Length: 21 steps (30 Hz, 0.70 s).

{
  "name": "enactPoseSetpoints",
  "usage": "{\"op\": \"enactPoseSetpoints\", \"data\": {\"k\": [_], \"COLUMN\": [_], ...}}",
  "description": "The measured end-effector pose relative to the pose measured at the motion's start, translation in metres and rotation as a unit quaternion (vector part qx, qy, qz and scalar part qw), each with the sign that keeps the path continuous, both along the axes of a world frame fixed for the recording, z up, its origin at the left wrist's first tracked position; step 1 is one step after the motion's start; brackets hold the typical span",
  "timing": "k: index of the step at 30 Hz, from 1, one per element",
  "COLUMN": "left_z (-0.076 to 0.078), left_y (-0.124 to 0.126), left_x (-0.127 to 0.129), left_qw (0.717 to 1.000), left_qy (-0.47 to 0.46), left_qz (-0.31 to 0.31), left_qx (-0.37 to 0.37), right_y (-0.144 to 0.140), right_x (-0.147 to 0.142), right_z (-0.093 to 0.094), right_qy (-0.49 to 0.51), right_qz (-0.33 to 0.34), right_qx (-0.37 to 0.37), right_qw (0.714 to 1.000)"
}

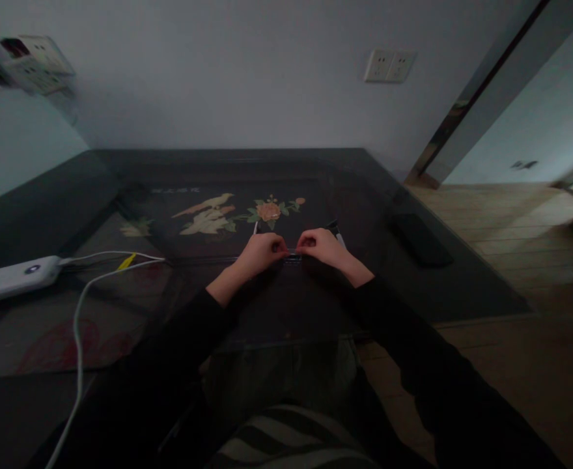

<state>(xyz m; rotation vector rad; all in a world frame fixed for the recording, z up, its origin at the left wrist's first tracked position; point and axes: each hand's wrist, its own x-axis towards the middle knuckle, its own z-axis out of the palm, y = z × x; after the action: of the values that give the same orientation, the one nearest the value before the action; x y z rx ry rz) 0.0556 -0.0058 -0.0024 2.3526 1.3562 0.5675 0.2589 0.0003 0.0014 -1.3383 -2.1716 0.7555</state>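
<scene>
Both hands meet mid-tabletop – left hand [262, 251] and right hand [321, 246] each have their grip pinched on a small dark metallic thing [292, 256] just above the dark glass tabletop [433, 286] – white power bank [15, 277] far left.

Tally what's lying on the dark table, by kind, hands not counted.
White power bank: 1
White cables: 2
Yellow clip-like piece: 1
Dark flat phone-like slab: 1
Small item pinched between left hand and right hand, too dim to identify: 1
Total: 6
</scene>
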Motion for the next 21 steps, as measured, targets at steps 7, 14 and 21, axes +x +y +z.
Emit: {"op": "enactPoseSetpoints", "data": {"k": [7,14,21], "left_z": [-0.001,-0.003,-0.005], "left_y": [0.001,0.002,0.003], "left_x": [-0.002,-0.002,-0.002], "left_qw": [1.0,1.0,0.999], "left_qy": [0.0,0.001,-0.02], "left_qz": [0.011,0.012,0.011], "left_qx": [-0.001,-0.015,-0.041], "right_y": [-0.001,-0.001,0.001], "right_x": [-0.003,-0.005,-0.005], "right_z": [-0.004,-0.008,-0.011], "right_qy": [0.007,-0.002,-0.001], "right_qz": [-0.008,-0.014,-0.023], "right_qx": [0.013,0.012,0.009], "right_qw": [1.0,1.0,1.0]}}
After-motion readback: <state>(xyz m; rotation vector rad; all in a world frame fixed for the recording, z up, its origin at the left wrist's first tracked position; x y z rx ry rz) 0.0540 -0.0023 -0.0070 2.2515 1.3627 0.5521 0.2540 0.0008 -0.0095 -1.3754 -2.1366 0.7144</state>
